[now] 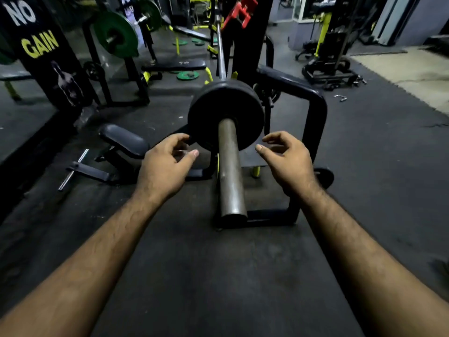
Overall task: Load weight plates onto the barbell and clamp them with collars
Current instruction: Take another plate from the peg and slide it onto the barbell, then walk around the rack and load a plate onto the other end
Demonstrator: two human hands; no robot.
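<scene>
One black plate (226, 117) is seated on the barbell sleeve (230, 171); the left hand (162, 169) and right hand (289, 161) are held released beside it. No collar is seen; the plate should be pushed flush first.

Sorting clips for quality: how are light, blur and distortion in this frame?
Head view: dim gym light; a faint sheen on the grey steel barbell sleeve, the round black weight plate nearly featureless; left hand and right hand slightly soft; wide-angle bending stretches the forearms and curves the edges.
</scene>
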